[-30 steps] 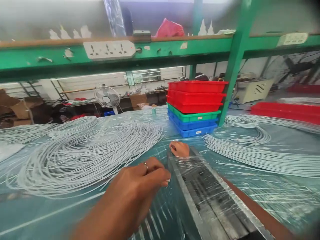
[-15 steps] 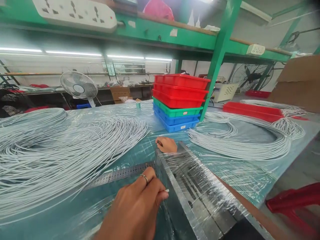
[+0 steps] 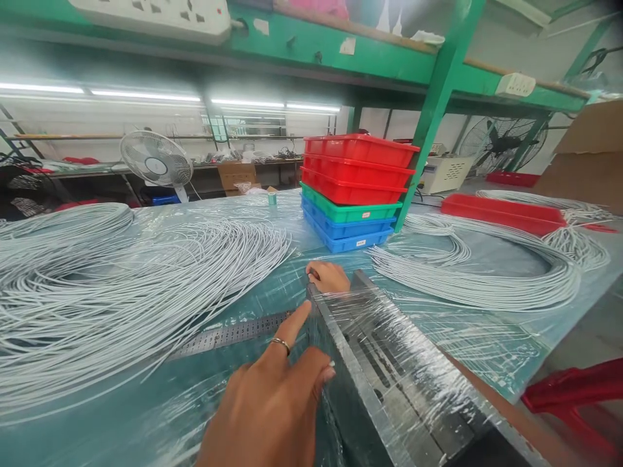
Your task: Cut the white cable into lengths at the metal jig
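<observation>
Bar [image 3: 389, 363], film-wrapped, looked heavy, stiff and slick, best gripped at its ends: right hand [image 3: 328, 277] curled over the far end, left hand [image 3: 272, 402] open-fingered against its side.

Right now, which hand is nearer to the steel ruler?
Left. The left hand points a finger just beside the steel ruler; the right hand rests farther off, at the wrapped metal block's far end.

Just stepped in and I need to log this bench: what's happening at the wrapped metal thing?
A person has both hands on a long metal block wrapped in clear film. The left hand rests against its near side, one finger stretched along the edge beside a steel ruler. The right hand grips the far end. Loose white cables and stacked trays lie on the table.
</observation>
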Available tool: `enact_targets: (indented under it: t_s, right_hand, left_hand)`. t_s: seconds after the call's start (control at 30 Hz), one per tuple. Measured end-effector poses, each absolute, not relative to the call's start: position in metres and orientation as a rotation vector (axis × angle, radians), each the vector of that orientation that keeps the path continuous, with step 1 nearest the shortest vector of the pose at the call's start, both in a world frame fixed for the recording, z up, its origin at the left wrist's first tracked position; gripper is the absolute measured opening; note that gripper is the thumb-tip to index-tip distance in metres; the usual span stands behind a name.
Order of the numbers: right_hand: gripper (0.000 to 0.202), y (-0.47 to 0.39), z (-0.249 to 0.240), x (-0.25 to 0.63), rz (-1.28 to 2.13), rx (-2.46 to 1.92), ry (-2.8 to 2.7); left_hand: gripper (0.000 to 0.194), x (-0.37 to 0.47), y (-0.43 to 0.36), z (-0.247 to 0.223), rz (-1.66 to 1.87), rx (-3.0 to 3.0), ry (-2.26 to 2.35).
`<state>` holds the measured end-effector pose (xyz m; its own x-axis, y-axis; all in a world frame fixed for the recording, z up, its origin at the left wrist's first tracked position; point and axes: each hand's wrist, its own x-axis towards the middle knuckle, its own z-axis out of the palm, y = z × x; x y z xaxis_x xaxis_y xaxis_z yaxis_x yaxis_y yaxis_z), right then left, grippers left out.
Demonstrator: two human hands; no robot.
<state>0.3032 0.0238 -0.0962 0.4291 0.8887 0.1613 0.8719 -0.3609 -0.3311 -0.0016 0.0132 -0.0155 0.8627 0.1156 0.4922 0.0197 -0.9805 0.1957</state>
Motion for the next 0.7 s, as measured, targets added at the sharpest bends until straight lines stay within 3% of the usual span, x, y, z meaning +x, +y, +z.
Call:
enact_targets:
  t_s: [0.7]
  right_hand:
    - [0.017,0.024,-0.079,0.289,0.131,-2.353,-1.467]
  left_hand:
    - [0.039,0.008,0.006,-0.006,0.728,2.699,0.106]
